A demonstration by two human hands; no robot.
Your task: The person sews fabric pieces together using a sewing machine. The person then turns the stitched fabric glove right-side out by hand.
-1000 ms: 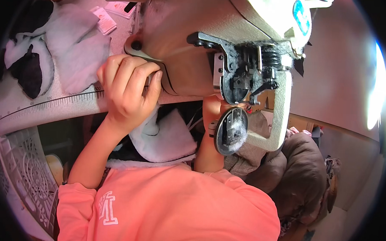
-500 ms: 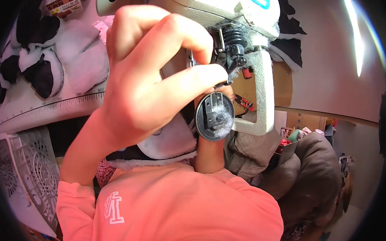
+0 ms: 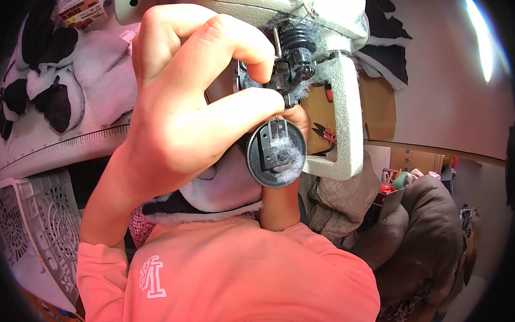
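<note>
My left hand (image 3: 186, 102) is raised in front of a white sewing machine (image 3: 246, 6), its thumb and index finger curled in a pinch beside the linty black mechanism (image 3: 295, 60). Whatever sits between those fingertips is too small or hidden to make out. Just below the thumb is a dark toothed-edge disc (image 3: 276, 153) with pale fluff stuck to its face. My right hand (image 3: 298, 121) reaches up behind this disc, which hides most of it; only some finger skin shows above. Black and white plush fabric (image 3: 228, 185) lies below, between the machine and my body.
Plush pieces (image 3: 107, 70) and a plastic pack (image 3: 81, 7) lie at left, above a ruler edge (image 3: 65, 140). A white basket (image 3: 39, 227) stands lower left. Red-handled snips (image 3: 326, 134) lie behind the machine's frame. Grey-brown padded fabric (image 3: 422, 235) is at right.
The machine, disc and my left hand sit slightly further left in view. The snips show more fully now. My left hand keeps its pinch, and my right stays behind the disc.
</note>
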